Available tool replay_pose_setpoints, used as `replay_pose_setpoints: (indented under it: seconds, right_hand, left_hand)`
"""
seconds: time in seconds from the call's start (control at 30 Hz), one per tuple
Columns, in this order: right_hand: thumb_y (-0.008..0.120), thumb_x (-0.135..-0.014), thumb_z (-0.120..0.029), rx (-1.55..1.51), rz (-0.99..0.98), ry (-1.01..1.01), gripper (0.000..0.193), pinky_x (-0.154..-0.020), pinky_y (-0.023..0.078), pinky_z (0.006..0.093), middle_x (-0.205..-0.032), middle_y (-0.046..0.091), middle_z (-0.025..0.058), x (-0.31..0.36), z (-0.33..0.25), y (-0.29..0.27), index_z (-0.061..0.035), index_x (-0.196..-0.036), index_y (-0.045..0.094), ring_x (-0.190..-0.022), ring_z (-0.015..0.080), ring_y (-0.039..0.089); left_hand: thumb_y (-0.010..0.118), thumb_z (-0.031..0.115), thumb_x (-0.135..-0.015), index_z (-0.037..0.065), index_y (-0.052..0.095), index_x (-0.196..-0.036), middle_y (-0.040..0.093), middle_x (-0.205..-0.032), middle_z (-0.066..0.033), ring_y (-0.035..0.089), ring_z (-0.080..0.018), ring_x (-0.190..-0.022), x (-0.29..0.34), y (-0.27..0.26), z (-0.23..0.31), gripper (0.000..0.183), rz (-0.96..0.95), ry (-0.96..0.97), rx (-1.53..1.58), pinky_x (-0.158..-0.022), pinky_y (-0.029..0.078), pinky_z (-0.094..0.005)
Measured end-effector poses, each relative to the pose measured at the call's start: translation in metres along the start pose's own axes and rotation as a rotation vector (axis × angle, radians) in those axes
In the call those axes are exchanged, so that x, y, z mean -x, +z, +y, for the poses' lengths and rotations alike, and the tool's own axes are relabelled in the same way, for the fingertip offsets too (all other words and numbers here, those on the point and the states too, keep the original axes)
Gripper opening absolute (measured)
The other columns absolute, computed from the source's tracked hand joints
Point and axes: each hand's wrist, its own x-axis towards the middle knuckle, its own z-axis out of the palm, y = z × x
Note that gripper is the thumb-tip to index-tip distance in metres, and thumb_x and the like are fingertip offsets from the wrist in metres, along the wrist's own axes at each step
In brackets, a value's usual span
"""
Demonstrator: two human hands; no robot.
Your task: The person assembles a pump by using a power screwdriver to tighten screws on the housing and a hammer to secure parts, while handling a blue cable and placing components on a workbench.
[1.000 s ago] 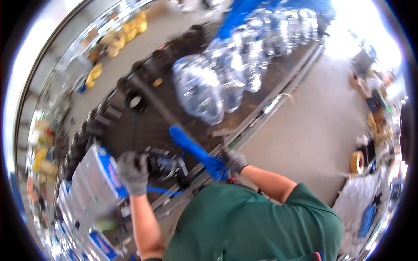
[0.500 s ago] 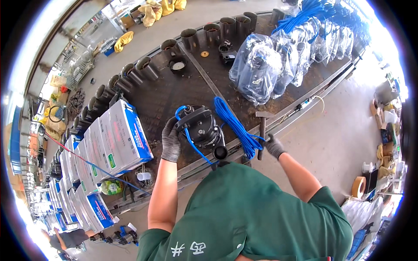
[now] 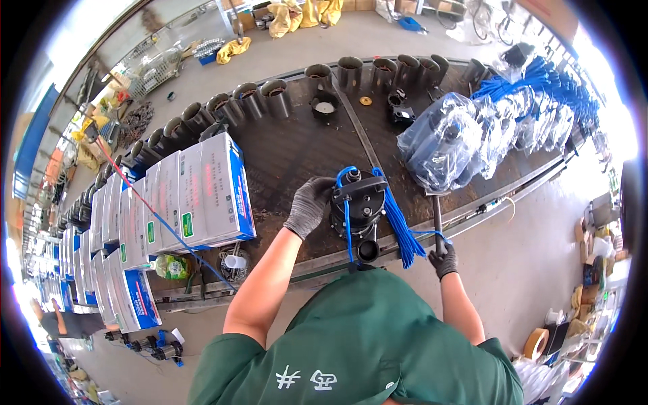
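Observation:
A black submersible pump (image 3: 359, 204) stands near the bench's front edge, its round outlet (image 3: 368, 251) facing me and a blue cable looped over its top. My left hand (image 3: 308, 204), in a grey glove, grips the pump's left side by the handle; its fingertips are partly hidden. To the pump's right lies a bundled blue cable (image 3: 399, 233), one strand running rightward across a hammer's handle. My right hand (image 3: 443, 262), also gloved, is closed around the lower end of that hammer (image 3: 437, 214). The hammer's head lies against a clear plastic bag.
Grey-and-blue boxes (image 3: 202, 189) are stacked at the left. Dark metal cylinders (image 3: 275, 98) line the far edge. Bagged pumps (image 3: 442, 142) with blue cables fill the right. A dark round part (image 3: 325, 106) and brass disc (image 3: 365, 101) lie farther back. Another person (image 3: 74, 322) is at lower left.
The view has shifted, so the bench appears farther right. The pump has turned more upright under my left hand. My right hand has moved from beside the hammer onto its handle's lower end.

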Motion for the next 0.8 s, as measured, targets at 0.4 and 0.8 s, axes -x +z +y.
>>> replay_pose_setpoints:
  seconds: [0.4,0.8]
  right_hand:
    - [0.069,-0.087,-0.003,1.066,-0.853,-1.419,0.035,-0.089,0.054,0.0362,-0.108,0.070,0.0163,0.268,0.042,0.184,-0.0012,-0.122,0.064,-0.099,0.0268,0.070]
    - [0.075,-0.073,-0.004,1.226,-0.811,-1.761,0.024,-0.074,0.051,0.0451,-0.090,0.063,0.0154,0.308,0.057,0.210,-0.0071,-0.095,0.065,-0.085,0.0358,0.064]
  left_hand:
    - [0.054,-0.013,-0.094,0.002,0.059,-0.111,0.065,-0.100,-0.0064,0.060,-0.0140,-0.095,-0.002,-0.001,0.003,0.024,-0.027,-0.070,0.117,-0.088,0.051,-0.0289]
    - [0.068,0.002,-0.090,0.006,0.066,-0.115,0.067,-0.101,-0.0129,0.066,-0.0303,-0.093,-0.013,0.005,0.070,0.025,0.330,0.534,-0.299,-0.082,0.054,-0.0379]
